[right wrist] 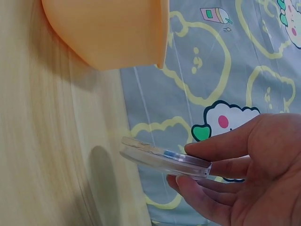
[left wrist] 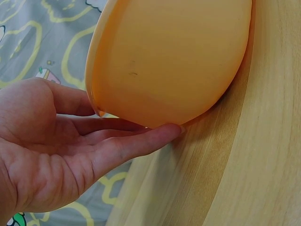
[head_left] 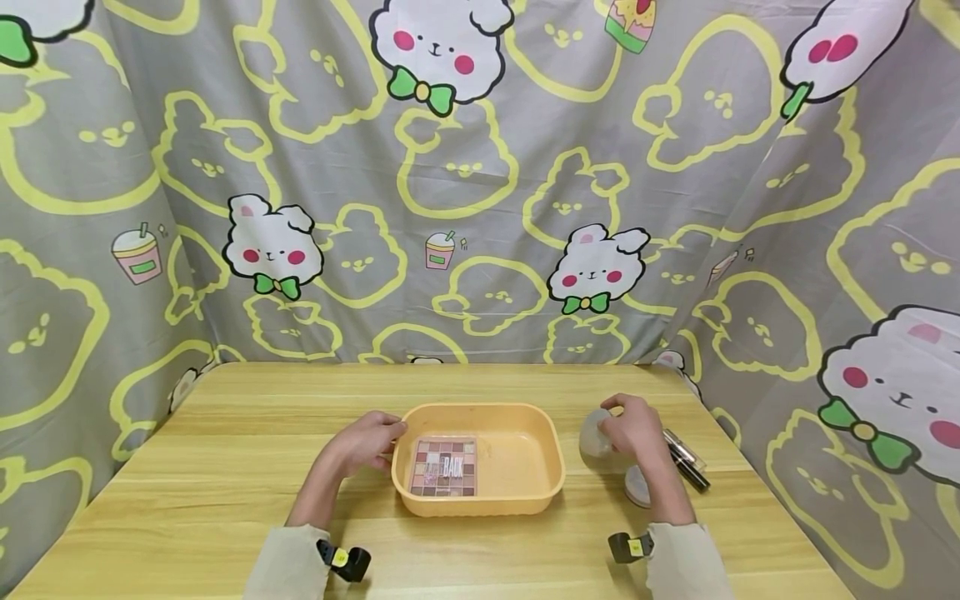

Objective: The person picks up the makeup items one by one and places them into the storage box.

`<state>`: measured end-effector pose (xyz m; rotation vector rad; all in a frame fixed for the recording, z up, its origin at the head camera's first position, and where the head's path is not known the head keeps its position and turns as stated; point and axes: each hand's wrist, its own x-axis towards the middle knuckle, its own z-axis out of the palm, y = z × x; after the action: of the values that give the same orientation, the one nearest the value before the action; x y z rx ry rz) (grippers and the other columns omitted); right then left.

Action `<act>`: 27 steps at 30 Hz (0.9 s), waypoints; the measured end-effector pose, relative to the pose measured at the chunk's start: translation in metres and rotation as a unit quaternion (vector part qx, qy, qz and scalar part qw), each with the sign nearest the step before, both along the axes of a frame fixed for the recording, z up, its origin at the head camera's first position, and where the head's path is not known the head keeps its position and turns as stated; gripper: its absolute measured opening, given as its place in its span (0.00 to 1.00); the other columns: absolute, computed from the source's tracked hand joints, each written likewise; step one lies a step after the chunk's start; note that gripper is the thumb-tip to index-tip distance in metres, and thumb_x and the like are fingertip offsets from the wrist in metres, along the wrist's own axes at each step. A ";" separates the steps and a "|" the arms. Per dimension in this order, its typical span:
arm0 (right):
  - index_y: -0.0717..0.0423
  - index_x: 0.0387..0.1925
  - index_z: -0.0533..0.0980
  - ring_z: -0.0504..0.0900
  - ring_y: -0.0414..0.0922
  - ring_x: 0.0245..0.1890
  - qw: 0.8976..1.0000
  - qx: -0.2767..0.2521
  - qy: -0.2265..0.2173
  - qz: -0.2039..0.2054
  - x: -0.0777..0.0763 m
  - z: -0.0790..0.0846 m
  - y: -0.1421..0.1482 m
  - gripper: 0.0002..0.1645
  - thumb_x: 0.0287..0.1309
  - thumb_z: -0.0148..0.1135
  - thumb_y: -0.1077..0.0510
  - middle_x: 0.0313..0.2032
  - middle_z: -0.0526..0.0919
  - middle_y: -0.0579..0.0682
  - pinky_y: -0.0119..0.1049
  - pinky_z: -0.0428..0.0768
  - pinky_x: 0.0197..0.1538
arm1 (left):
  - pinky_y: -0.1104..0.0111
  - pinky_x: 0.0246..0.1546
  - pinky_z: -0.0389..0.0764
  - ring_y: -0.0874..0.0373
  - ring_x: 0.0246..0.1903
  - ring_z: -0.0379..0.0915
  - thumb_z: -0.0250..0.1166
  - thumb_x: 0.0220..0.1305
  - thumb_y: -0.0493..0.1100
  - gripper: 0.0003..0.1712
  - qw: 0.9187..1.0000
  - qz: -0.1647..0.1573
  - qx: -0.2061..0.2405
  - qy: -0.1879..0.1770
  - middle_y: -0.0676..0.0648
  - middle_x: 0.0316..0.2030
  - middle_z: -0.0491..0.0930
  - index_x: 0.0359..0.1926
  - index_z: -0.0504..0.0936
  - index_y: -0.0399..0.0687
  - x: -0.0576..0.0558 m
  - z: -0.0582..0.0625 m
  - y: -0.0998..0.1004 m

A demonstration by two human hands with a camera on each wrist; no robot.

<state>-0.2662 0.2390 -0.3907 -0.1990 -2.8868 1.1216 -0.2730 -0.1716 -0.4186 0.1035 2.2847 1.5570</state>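
Note:
In the head view a shallow orange plastic bin (head_left: 517,467) stands on the table, with a square eyeshadow palette (head_left: 444,467) lying flat in its left half. My left hand (head_left: 369,442) grips the bin's left end. The left wrist view shows its fingers (left wrist: 157,140) against the bin's outer wall (left wrist: 174,61) and at the rim. Right of the bin, my right hand (head_left: 632,427) holds a round, flat compact (head_left: 595,440). In the right wrist view the compact (right wrist: 164,157) has clear edges, is pinched between thumb and fingers, and is held above the table, casting a shadow.
Under my right forearm lies another round, pale flat case (head_left: 637,486). Slim cosmetic tubes (head_left: 686,460), one black and others clear or metallic, lie right of that forearm. The wooden table (head_left: 247,433) is enclosed by a grey patterned curtain (head_left: 480,183) at the back and sides.

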 end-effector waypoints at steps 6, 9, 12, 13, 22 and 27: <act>0.66 0.60 0.75 0.82 0.47 0.21 1.000 -0.005 0.017 0.001 0.002 0.005 -0.002 0.26 0.62 0.59 0.61 0.36 0.86 0.61 0.37 0.74 0.25 | 0.57 0.39 0.88 0.47 0.49 0.83 0.46 0.80 0.41 0.25 1.000 -0.003 -0.002 0.001 0.36 0.53 0.81 0.66 0.71 0.25 0.000 0.000 0.000; 0.66 0.60 0.75 0.83 0.47 0.21 1.000 -0.004 0.025 -0.001 0.003 0.008 -0.002 0.26 0.62 0.60 0.60 0.39 0.86 0.63 0.37 0.74 0.26 | 0.58 0.39 0.88 0.48 0.49 0.83 0.46 0.80 0.41 0.25 1.000 -0.001 -0.001 0.000 0.36 0.54 0.81 0.66 0.71 0.26 -0.001 0.000 0.000; 0.65 0.60 0.75 0.84 0.47 0.21 0.999 -0.005 0.033 -0.003 0.004 0.011 -0.004 0.26 0.62 0.61 0.60 0.39 0.87 0.63 0.37 0.74 0.27 | 0.58 0.39 0.88 0.47 0.50 0.83 0.46 0.80 0.42 0.25 1.000 -0.003 -0.002 0.001 0.35 0.54 0.81 0.66 0.71 0.26 -0.002 0.001 0.000; 0.65 0.60 0.75 0.84 0.47 0.21 0.999 -0.005 0.036 -0.003 0.005 0.012 -0.004 0.25 0.62 0.61 0.60 0.39 0.87 0.63 0.37 0.74 0.28 | 0.57 0.39 0.88 0.47 0.50 0.83 0.46 0.80 0.42 0.25 1.000 -0.001 -0.001 0.001 0.35 0.54 0.81 0.65 0.71 0.25 -0.002 0.001 0.001; 0.65 0.59 0.76 0.86 0.48 0.22 0.998 -0.013 0.067 0.004 0.008 0.020 -0.010 0.25 0.62 0.62 0.59 0.36 0.88 0.61 0.36 0.78 0.29 | 0.58 0.39 0.88 0.47 0.49 0.83 0.46 0.80 0.42 0.25 1.000 0.003 -0.004 0.002 0.35 0.53 0.81 0.65 0.72 0.25 -0.001 0.001 0.000; 0.65 0.60 0.76 0.87 0.49 0.22 0.997 -0.020 0.080 0.009 0.011 0.026 -0.016 0.25 0.63 0.63 0.60 0.36 0.88 0.61 0.36 0.80 0.28 | 0.59 0.38 0.87 0.51 0.46 0.83 0.46 0.80 0.41 0.25 1.000 0.010 -0.015 0.003 0.37 0.51 0.82 0.64 0.73 0.26 0.000 0.001 0.000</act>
<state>-0.2552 0.2234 -0.3646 -0.0791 -2.7328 1.1437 -0.2732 -0.1713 -0.4173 0.0770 2.3191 1.5329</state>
